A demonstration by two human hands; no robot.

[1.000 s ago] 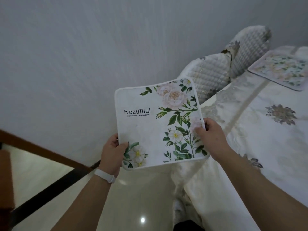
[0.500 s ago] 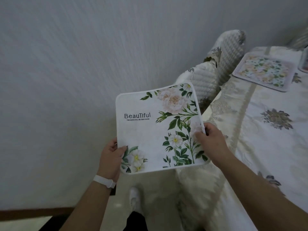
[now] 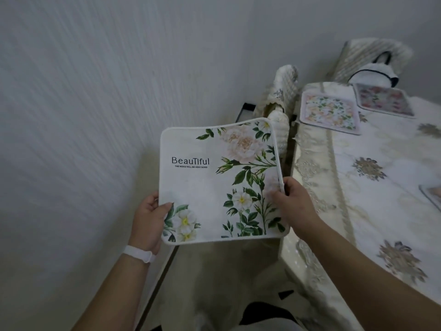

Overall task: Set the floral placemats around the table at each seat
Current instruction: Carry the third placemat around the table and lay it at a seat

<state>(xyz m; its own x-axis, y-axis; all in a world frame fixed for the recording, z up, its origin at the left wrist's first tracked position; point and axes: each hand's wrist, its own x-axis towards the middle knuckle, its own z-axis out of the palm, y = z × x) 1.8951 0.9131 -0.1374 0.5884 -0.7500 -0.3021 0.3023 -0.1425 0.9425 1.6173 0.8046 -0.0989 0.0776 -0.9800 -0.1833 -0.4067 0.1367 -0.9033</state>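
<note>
I hold a white floral placemat (image 3: 210, 187), printed "Beautiful", flat in the air to the left of the table. My left hand (image 3: 149, 219) grips its lower left corner; my right hand (image 3: 292, 204) pinches its right edge. The table (image 3: 393, 211) carries a cream embroidered cloth. Two placemats lie at its far end: a green-and-peach one (image 3: 329, 112) and a pinkish one (image 3: 384, 102) behind it. The corner of another mat (image 3: 432, 194) shows at the right frame edge.
A grey wall (image 3: 95, 91) runs close along my left. Quilted chair backs (image 3: 284, 96) stand between wall and table ahead. A covered chair (image 3: 372, 56) with a white bag (image 3: 374, 72) sits at the far end. Pale floor (image 3: 214, 278) lies below me.
My view has swung to the right and moved forward along the table, bringing the second far mat and the end chair into sight. Both hands keep the same hold on the placemat.
</note>
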